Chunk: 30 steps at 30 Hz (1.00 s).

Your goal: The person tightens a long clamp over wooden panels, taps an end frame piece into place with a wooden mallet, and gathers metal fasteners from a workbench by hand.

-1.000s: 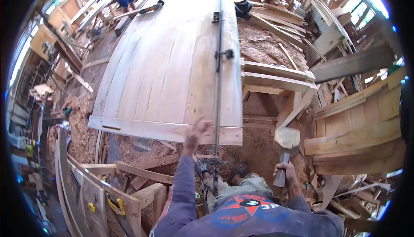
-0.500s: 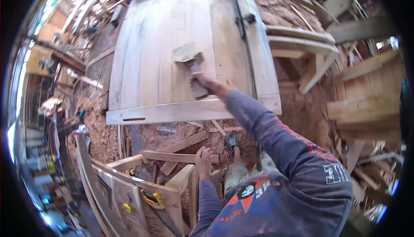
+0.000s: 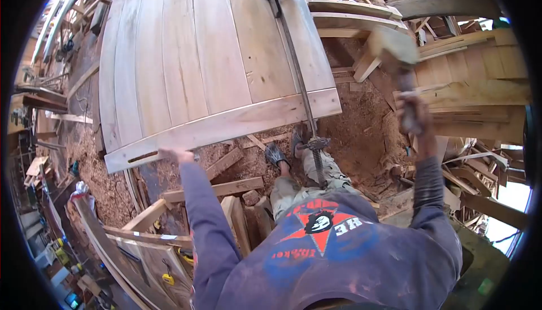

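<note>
My right hand (image 3: 414,112) grips the handle of a big wooden mallet (image 3: 395,47), raised out to the right and blurred by motion. Its block-shaped head is uppermost. A wide panel of pale boards (image 3: 180,56) lies in front of me, with a crosswise end rail (image 3: 237,122) along its near edge. My left hand (image 3: 178,155) is at that rail, just right of a long slot (image 3: 143,156); its fingers reach leftward, slightly blurred, and hold nothing visible. A long bar clamp (image 3: 299,76) runs over the panel, its screw end (image 3: 317,152) pointing at my legs.
Wood shavings and offcuts (image 3: 234,186) cover the floor around my feet. A wooden frame with a yellow tape measure (image 3: 167,278) stands at lower left. Stacked boards (image 3: 474,93) and a sawhorse-like beam (image 3: 355,22) are on the right.
The mallet has swung from above the panel up and out to the right in my right hand. My left hand has moved left and forward to the rail. My view has shifted right.
</note>
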### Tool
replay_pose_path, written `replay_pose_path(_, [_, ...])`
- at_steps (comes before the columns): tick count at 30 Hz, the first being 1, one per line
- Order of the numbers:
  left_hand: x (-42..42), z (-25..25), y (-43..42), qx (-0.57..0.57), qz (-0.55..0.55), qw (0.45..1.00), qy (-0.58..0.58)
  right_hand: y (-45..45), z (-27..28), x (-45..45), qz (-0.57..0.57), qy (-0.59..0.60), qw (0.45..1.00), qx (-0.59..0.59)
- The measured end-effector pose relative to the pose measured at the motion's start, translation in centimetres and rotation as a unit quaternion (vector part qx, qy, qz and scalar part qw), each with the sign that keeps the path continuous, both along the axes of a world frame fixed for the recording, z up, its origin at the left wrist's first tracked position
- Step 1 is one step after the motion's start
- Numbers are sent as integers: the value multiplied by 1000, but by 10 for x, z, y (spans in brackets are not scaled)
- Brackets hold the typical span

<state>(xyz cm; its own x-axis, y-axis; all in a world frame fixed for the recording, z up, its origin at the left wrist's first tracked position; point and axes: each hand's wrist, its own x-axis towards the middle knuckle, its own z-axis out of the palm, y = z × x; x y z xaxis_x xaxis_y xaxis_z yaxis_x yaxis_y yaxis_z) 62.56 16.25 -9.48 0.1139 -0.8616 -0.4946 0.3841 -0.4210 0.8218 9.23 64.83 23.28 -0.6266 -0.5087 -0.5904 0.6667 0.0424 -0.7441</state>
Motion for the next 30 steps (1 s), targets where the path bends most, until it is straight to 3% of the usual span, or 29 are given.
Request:
replay_pose_path(1, [-10,-7,-8,16,30,999,-41,21,5,-39,5,-116,987,-108])
replay_pose_path(2, [-17,-11,-13,28,49,996,-64,63,-7,-98,-3,-6,1000,-10])
replay_pose_path(6, [-18,-11,-12,44,87,989,-112,141,-4,-198,-132,-10,991,12])
replay_pose_path(7, [-20,-11,-13,46,89,987,-123,159,-30,-224,-132,-16,991,15])
replay_pose_path(9, [-24,-10,-11,47,96,984,-141,190,-100,-280,-141,154,973,102])
replay_pose_path(10, [-23,-11,-12,48,98,982,-151,157,-116,-264,-122,219,938,238])
replay_pose_path(11, [-21,-12,-13,50,98,981,-161,101,-119,-206,-150,182,950,204])
replay_pose_path(13, [-21,-9,-14,52,99,978,-176,40,-184,-134,-13,120,987,110])
replay_pose_path(14, [-21,-9,-14,54,98,977,-182,-11,-152,-73,125,-3,981,145])
replay_pose_path(16, [-19,-4,-18,56,98,974,-195,-27,-188,-47,191,-265,940,96])
replay_pose_path(19, [-14,-9,-17,52,110,970,-209,8,-165,-66,169,-368,912,57])
replay_pose_path(22, [-12,-9,-11,50,107,966,-231,19,-166,-77,125,-328,929,114])
replay_pose_path(25, [-18,-3,-8,59,98,948,-297,43,-172,-96,71,-385,919,55])
replay_pose_path(27, [-36,6,7,60,87,868,-486,65,-165,-97,32,-378,925,32])
replay_pose_path(28, [-53,14,20,35,80,777,-623,75,-162,-91,11,-380,925,23])
replay_pose_path(30, [-116,25,54,-221,43,645,-730,91,-160,-79,-16,-326,945,20])
